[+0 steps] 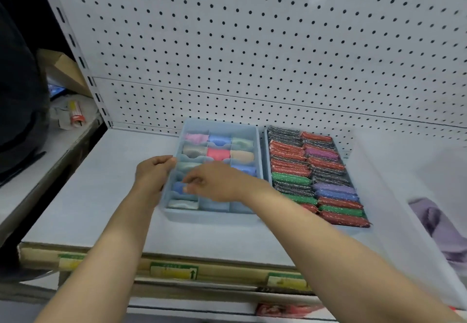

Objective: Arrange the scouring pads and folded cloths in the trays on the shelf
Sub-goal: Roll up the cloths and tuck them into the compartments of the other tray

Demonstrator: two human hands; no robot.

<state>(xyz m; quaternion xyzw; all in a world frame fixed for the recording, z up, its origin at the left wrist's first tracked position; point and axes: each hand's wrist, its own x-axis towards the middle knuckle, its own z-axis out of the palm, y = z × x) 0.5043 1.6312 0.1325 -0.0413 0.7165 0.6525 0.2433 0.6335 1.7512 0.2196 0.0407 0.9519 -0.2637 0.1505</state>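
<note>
Two hands working | I'm bracing left hand (154,171), curled on cloth tray (257,145) left wall | right hand (214,183) reaching across, fingers pinching blue cloth (178,187) in left column, near front | pad tray (266,150) sitting right

- The divided tray (219,125) looks like pale blue plastic, smooth and slightly translucent, with thin wavy-topped dividers.
- The folded cloths (218,153) in its compartments look soft and matt, in pastel and bright colours.
- The scouring pads (290,164) in the second tray (265,156) have a coarse, glittery mesh surface that catches light.
- The shelf (101,183) is smooth, matt and pale grey.
- The pegboard (252,44) behind looks like white-painted metal, smooth, with regular round holes.
- The box (379,183) at right is frosted, semi-clear plastic; a purple cloth (439,231) shows through it.
</note>
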